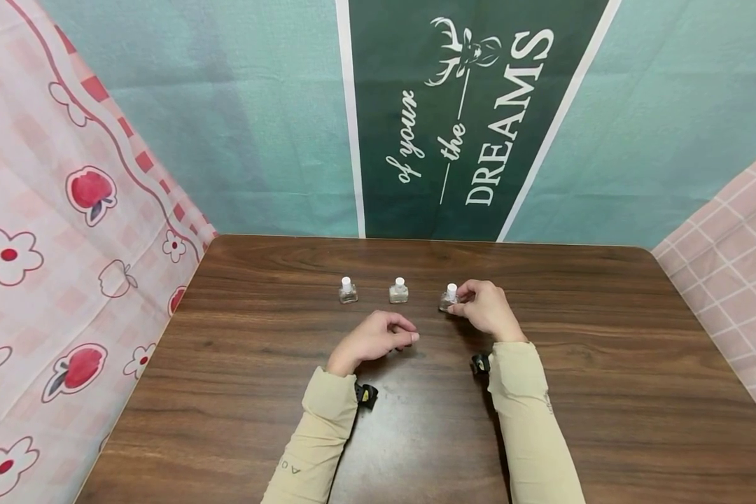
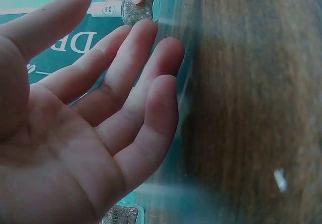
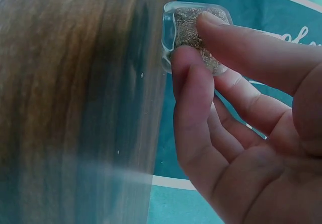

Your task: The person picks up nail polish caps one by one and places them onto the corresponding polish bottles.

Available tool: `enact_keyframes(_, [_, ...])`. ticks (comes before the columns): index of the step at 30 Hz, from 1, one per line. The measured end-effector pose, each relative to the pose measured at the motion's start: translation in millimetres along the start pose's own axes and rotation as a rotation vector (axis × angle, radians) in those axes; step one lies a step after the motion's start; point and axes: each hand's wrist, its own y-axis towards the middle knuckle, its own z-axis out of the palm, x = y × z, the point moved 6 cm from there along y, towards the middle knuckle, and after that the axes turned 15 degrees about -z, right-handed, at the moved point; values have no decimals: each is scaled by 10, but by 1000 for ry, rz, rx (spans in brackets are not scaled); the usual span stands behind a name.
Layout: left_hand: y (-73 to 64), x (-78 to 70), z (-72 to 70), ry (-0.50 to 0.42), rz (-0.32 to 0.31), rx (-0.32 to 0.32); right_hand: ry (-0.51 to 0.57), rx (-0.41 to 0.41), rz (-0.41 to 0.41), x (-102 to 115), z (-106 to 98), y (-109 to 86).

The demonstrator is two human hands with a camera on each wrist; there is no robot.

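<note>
Three small clear nail polish bottles with white caps stand upright in a row across the table: a left one (image 1: 348,294), a middle one (image 1: 399,293) and a right one (image 1: 446,302). My right hand (image 1: 488,309) pinches the right bottle between thumb and fingers. Silvery glitter shows through the glass of that bottle (image 3: 185,28) in the right wrist view. My left hand (image 1: 374,338) hovers in front of the middle bottle, fingers loosely bent and holding nothing. Its palm and relaxed fingers (image 2: 143,103) show in the left wrist view, where part of another glitter bottle (image 2: 122,214) appears at the bottom edge.
The dark wood-grain table (image 1: 227,392) has its far edge just behind the bottles. A teal and green cloth with white lettering (image 1: 510,119) hangs behind it. Patterned pink cloths hang at the left (image 1: 88,280) and right (image 1: 731,280).
</note>
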Motion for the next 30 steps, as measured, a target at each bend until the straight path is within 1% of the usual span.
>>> enact_keyframes(4, [-4,7,9,24,-5,0,-5,0,7,-21,2,-2])
enact_keyframes(20, [-6,2,22,54,-4,10,-29,11,15,-75,25,1])
enact_keyframes(28, [-16,-14,-1,85,2,7,-31,4,36,-68,56,21])
enact_keyframes(30, [-26,-20,-16,95,6,1,-37,2,30,-52,59,36])
